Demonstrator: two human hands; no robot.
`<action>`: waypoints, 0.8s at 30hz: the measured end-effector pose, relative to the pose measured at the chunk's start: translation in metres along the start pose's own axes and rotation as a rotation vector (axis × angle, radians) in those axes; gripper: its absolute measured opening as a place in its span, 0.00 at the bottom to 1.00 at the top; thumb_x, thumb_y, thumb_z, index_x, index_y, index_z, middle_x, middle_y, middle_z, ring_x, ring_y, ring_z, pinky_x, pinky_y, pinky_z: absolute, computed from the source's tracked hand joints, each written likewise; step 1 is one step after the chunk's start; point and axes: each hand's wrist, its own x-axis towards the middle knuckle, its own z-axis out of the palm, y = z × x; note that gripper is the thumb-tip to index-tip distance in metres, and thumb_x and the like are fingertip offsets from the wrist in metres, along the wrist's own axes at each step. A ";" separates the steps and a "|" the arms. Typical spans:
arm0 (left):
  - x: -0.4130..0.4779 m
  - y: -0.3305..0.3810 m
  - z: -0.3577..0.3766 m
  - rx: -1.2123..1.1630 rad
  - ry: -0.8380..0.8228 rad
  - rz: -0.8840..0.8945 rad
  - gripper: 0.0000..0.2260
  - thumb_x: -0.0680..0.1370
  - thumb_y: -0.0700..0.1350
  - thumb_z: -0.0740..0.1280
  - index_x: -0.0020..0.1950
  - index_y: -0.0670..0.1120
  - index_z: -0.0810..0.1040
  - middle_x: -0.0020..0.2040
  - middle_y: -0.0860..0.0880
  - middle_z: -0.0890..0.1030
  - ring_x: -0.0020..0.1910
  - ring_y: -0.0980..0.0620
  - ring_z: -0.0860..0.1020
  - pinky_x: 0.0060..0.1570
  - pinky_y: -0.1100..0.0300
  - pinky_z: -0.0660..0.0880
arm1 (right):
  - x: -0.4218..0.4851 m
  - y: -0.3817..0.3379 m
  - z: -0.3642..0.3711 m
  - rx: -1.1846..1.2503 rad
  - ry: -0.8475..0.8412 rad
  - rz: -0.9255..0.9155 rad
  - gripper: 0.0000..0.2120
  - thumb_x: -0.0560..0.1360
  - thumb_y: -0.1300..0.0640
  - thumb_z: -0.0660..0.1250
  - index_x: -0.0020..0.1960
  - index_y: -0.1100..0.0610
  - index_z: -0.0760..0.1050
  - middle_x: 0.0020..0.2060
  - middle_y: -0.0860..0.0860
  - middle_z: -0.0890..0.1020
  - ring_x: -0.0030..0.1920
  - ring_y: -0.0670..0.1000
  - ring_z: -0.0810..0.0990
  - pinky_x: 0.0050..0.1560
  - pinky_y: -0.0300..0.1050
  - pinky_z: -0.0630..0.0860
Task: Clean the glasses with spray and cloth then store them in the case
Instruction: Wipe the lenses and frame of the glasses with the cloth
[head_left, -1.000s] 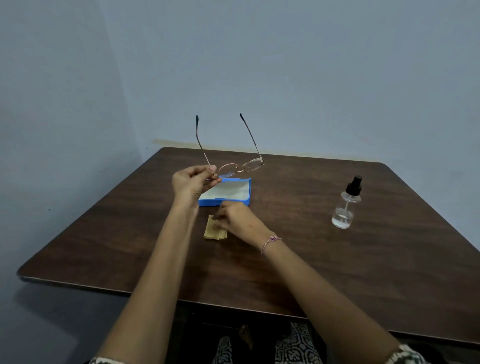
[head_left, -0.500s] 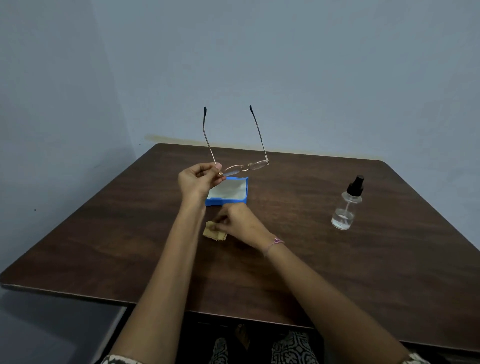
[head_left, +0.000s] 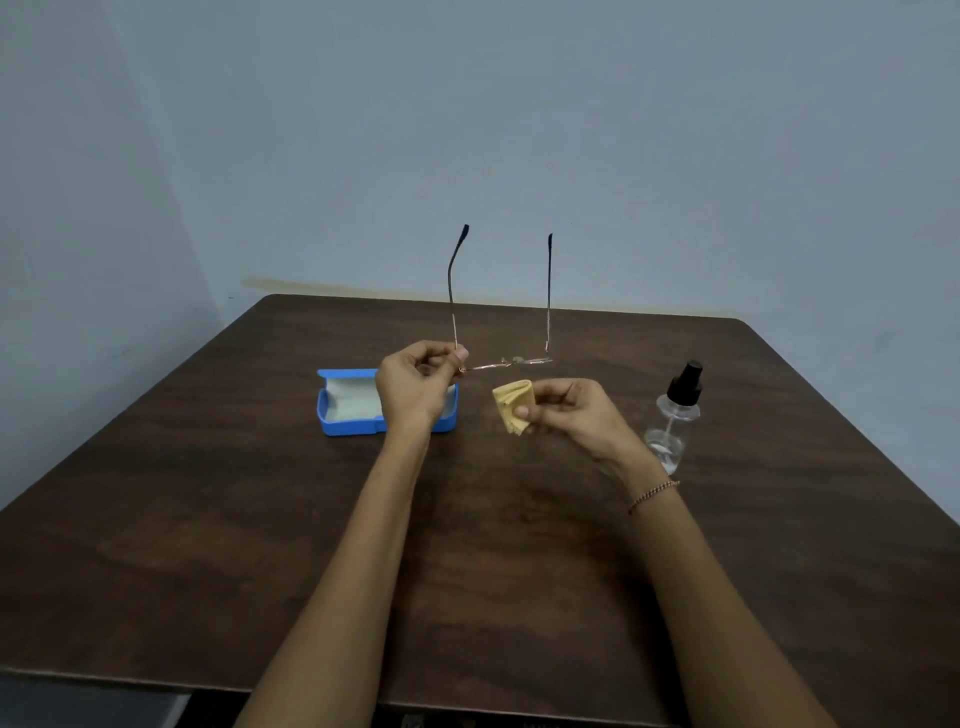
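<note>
Right hand (head_left: 576, 410) has lifted the folded cloth (head_left: 511, 408) off the table (head_left: 519, 561) and pinches it just below the glasses (head_left: 514, 360). The left hand (head_left: 415, 384) pinches these aloft by one hinge. Wiping probably follows.

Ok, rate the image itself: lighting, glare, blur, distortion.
Head view: soft, even light, no harsh glare on the table; head view: wide-angle lens bows the table's edges; head view: the glasses sit edge-on, their thin frame slightly soft; the spray bottle looks fairly sharp.
</note>
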 end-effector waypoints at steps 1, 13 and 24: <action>-0.001 -0.001 0.001 0.030 -0.005 0.014 0.05 0.71 0.41 0.73 0.39 0.50 0.81 0.37 0.49 0.83 0.41 0.52 0.83 0.46 0.57 0.81 | 0.000 -0.002 -0.003 0.021 0.028 -0.022 0.09 0.69 0.70 0.70 0.47 0.59 0.80 0.37 0.48 0.85 0.37 0.44 0.82 0.37 0.35 0.79; -0.012 -0.007 0.016 0.366 -0.113 0.303 0.02 0.71 0.44 0.74 0.43 0.49 0.84 0.37 0.55 0.83 0.38 0.59 0.79 0.38 0.71 0.73 | 0.009 0.011 0.010 -0.776 0.488 -0.507 0.10 0.68 0.67 0.72 0.47 0.56 0.82 0.40 0.49 0.76 0.38 0.43 0.75 0.39 0.31 0.72; -0.013 -0.001 0.010 0.396 -0.063 0.311 0.04 0.71 0.43 0.73 0.42 0.52 0.82 0.36 0.59 0.79 0.39 0.64 0.77 0.40 0.71 0.72 | 0.011 0.013 0.020 -1.012 0.375 -0.546 0.15 0.69 0.69 0.69 0.53 0.59 0.81 0.46 0.52 0.78 0.48 0.50 0.74 0.49 0.39 0.74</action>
